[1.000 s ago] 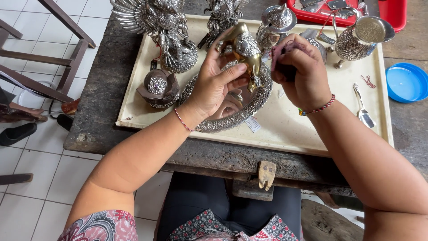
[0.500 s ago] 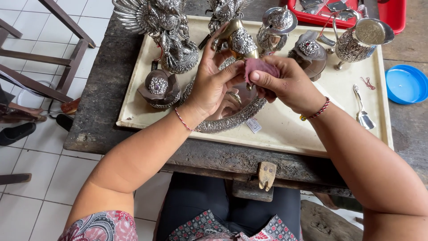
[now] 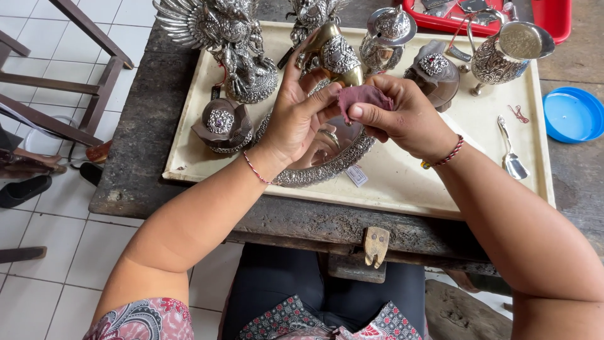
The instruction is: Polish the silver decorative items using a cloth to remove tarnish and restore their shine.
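Note:
My left hand (image 3: 301, 114) grips a small ornate figurine (image 3: 333, 55) of brass and silver, lifted above a round embossed silver tray (image 3: 343, 160). My right hand (image 3: 402, 116) pinches a small dark red cloth (image 3: 363, 96) right beside the figurine's lower end, touching my left thumb. Both hands hover over a cream board (image 3: 415, 182) that lies on a dark worn wooden table (image 3: 135, 157).
On the board stand a winged silver statue (image 3: 220, 38), a small lidded pot (image 3: 220, 124), a teapot (image 3: 387, 34), another lidded pot (image 3: 435, 72), a silver jug (image 3: 503, 53) and a spoon (image 3: 511, 157). A blue lid (image 3: 572, 114) and red tray (image 3: 497, 16) lie right; wooden chair (image 3: 69, 94) left.
My right hand came down from the figurine's right side to below it, with the red cloth now bunched at my fingertips. The figurine tilted a little in my left hand.

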